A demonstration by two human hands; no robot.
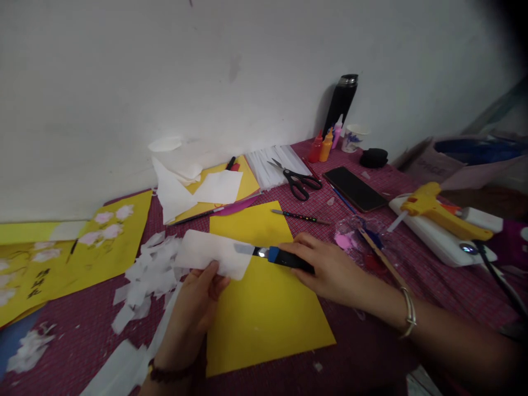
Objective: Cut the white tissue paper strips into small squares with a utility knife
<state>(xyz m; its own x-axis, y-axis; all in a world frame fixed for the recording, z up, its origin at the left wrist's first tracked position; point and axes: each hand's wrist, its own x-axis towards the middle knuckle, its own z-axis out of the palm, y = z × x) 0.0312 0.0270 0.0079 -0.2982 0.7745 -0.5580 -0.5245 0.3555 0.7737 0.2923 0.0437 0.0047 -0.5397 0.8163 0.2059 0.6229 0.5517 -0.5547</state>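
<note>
Left hand: Your left hand [193, 308] was closed on the 6 o'clock edge of the white paper piece [210, 253], thumb on top. It held the piece just above the yellow sheet [264, 319] at mid-counter.
Right hand: Your right hand [325, 269] was clamped around the handle of the craft knife [284, 257]. The blade lay against the paper's 3 o'clock end.
Handling: The paper looked thin, light and limp, and liable to buckle or tear at the blade. The 6 o'clock edge was judged the best hold, with fingers clear of the blade line.
Knife: It was stiff and sharp, so you should grip it by the handle only.
Surroundings: Paper scraps [152, 272] lay at 9 o'clock of the paper and a pencil [299, 216] at 1 o'clock. The scissors [299, 179] and phone [355, 188] lay beyond the pencil. A glue gun [437, 212] sat at 3 o'clock on the counter [82, 324].
Obstructions: Nothing stood between your hands. Your left thumb sat near the blade.
</note>
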